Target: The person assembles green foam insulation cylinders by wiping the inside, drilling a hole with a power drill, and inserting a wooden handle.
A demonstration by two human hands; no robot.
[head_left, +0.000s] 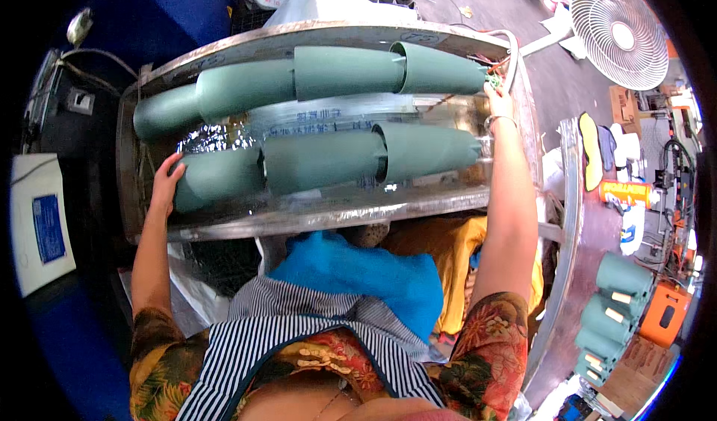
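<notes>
Nearest, below the hands, lie a striped apron (pixel 299 331), a blue cloth (pixel 373 272) and a yellow cloth (pixel 448 249) at the person's front. Beyond them a long metal trough (pixel 299 216) runs left to right, lined with clear plastic film (pixel 328 115). In it lie two rows of green tapered cones nested end to end: the near row (pixel 321 163) and, behind it, the far row (pixel 314 78). The left hand (pixel 166 182) rests with spread fingers flat against the left end of the near row, pressing its blunt end. The right hand (pixel 499 101) reaches past the right end of the near row to the trough's right end, close to the far row's tip; its fingers are mostly hidden, so their grip cannot be told. Well to the right, on a side table (pixel 590 242), a stack of similar green cones (pixel 609 316) lies apart. Far right stands a white fan (pixel 620 29)
</notes>
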